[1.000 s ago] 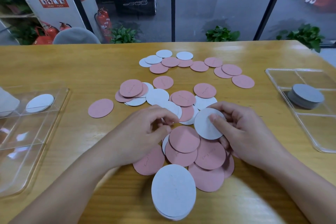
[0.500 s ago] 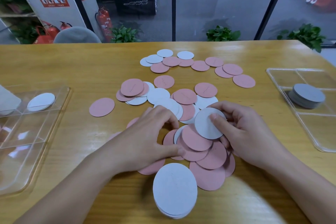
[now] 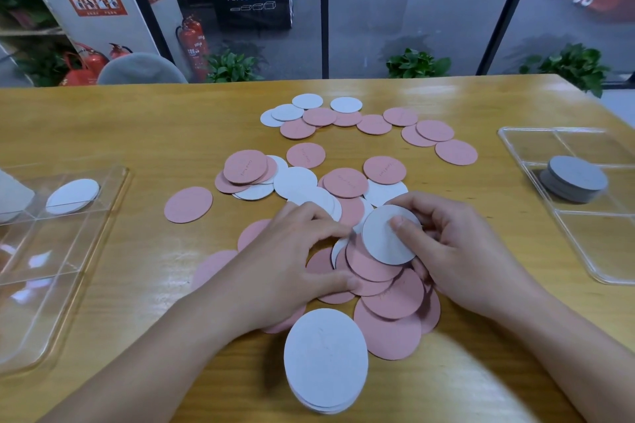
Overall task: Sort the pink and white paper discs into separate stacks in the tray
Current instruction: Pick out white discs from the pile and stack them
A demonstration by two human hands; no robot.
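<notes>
Head view, right hand pinching white disc

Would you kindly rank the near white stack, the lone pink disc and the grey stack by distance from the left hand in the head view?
From the left hand:
1. Near white stack, just below it.
2. Lone pink disc, up-left on the table.
3. Grey stack, far right, in the tray.

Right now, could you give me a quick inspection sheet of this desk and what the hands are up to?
Surface: wooden table.
Job's things: loose pink discs and white ones; white stack near the front edge; right tray holds a grey-looking stack; left tray holds one white disc.
Clutter: nothing seen.
Hands: right hand pinches a white disc; left hand rests on the pile.
Cables: nothing seen.
Surroundings: fire extinguishers, plants.
</notes>
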